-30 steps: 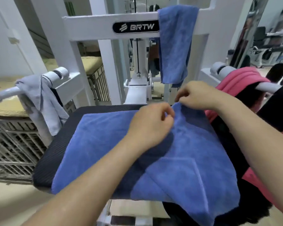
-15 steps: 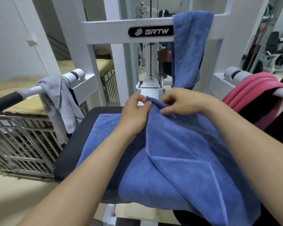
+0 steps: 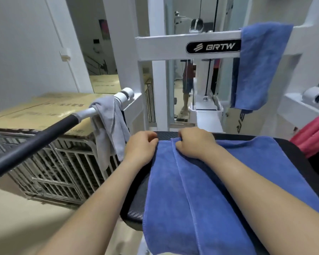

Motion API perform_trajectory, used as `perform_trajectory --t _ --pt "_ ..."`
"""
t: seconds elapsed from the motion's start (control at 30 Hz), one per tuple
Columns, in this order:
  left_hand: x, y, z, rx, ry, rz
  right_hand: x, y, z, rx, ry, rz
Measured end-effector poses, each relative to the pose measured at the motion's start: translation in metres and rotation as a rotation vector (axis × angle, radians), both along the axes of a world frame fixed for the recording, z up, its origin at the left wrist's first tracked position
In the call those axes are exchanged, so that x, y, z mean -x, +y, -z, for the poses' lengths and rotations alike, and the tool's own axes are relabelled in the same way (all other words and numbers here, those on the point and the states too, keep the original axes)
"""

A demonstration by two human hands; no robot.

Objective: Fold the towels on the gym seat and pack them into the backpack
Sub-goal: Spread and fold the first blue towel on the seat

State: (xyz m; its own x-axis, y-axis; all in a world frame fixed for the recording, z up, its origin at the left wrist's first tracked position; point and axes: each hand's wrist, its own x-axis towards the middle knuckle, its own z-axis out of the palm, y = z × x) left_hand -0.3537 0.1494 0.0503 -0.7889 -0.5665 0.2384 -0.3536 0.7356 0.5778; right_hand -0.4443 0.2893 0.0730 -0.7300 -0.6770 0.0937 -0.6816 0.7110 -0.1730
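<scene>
Pinching the far edge of the blue towel (image 3: 201,190), both hands sit side by side at the 12 o'clock end of the cloth. The left hand (image 3: 140,148) has its fingers curled on the towel's far left corner. The right hand (image 3: 193,142), just beside it toward 3 o'clock, is curled over the edge where a hemmed, folded-over layer begins. That hem runs from between the hands down toward 6 o'clock. The towel lies spread over the black gym seat (image 3: 134,214), its near end hanging past the seat's front edge; bare seat shows at 9 o'clock of the cloth and along the far rim. At 1 o'clock in the view a second blue towel (image 3: 258,67) hangs over the white crossbar (image 3: 164,46) marked BRTW. At 9 o'clock a grey towel (image 3: 109,126) is draped over the handle bar (image 3: 35,142), with cardboard (image 3: 35,111) lying on metal racks (image 3: 53,172) behind it. At 3 o'clock a pink towel (image 3: 315,133) shows at the frame's edge.
</scene>
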Motion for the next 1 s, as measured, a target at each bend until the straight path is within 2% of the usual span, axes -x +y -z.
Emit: perform_trajectory --t 0.1,0.17,0.27,0.3,0.33,0.43,0.5,0.6,0.83,0.93,1.0 --pt "0.009 -0.005 -0.002 0.127 -0.063 0.070 -0.004 -0.004 -0.004 -0.018 -0.005 0.034" --pt "0.010 -0.006 -0.003 0.145 -0.075 0.085 -0.004 -0.004 -0.005 -0.003 -0.026 0.004" --pt "0.005 -0.007 -0.002 0.214 -0.086 0.135 -0.010 -0.003 -0.003 0.145 -0.072 -0.068" --pt "0.003 -0.007 -0.003 0.158 -0.045 0.165 -0.014 -0.003 -0.004 0.233 -0.124 -0.092" --pt "0.001 -0.008 -0.004 0.005 0.043 0.192 -0.020 -0.003 -0.007 0.338 -0.197 -0.108" --pt "-0.012 -0.003 -0.016 -0.721 0.320 0.231 -0.036 0.001 -0.015 0.607 -0.472 -0.107" --pt "-0.024 0.003 -0.020 -0.908 0.383 0.294 -0.044 0.005 -0.015 0.724 -0.621 -0.072" --pt "-0.040 0.010 -0.024 -0.931 0.424 0.372 -0.055 0.008 -0.013 0.835 -0.684 -0.010" --pt "-0.053 0.008 -0.030 -0.866 0.428 0.423 -0.068 0.007 -0.017 0.862 -0.578 0.009" --pt "-0.053 0.008 -0.031 -0.714 0.421 0.377 -0.071 0.006 -0.021 0.779 -0.470 -0.002" --pt "-0.053 0.008 -0.032 -0.657 0.429 0.356 -0.070 0.007 -0.032 0.573 -0.361 -0.063"
